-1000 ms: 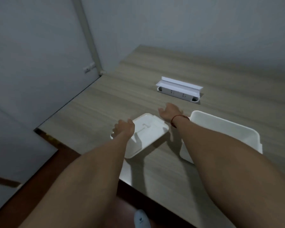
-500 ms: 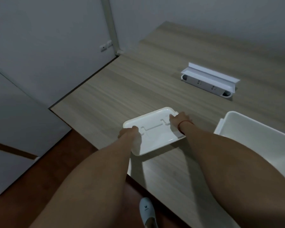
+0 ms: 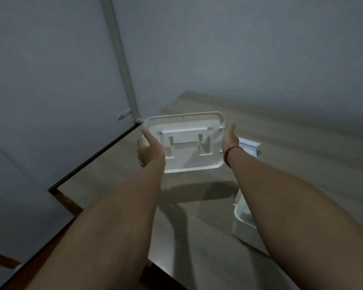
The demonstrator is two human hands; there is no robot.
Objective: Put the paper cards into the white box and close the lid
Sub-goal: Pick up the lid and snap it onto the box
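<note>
I hold the white plastic lid [image 3: 187,141] up in the air above the table, tilted so its ribbed underside faces me. My left hand [image 3: 149,149] grips its left edge and my right hand [image 3: 230,141], with a red string on the wrist, grips its right edge. The white box [image 3: 242,223] stands on the table at the lower right, mostly hidden behind my right forearm. Something dark shows inside it; I cannot tell what. No paper cards are clearly visible.
The wooden table [image 3: 197,227] runs from the wall corner toward me, its left edge dropping to a brown floor. A white power strip [image 3: 249,146] lies on the table behind my right wrist. Grey walls stand behind and to the left.
Both hands closed on the lid's two sides and lifted it off the table, tipping it upright. My head has turned upward, so more of the wall shows.
</note>
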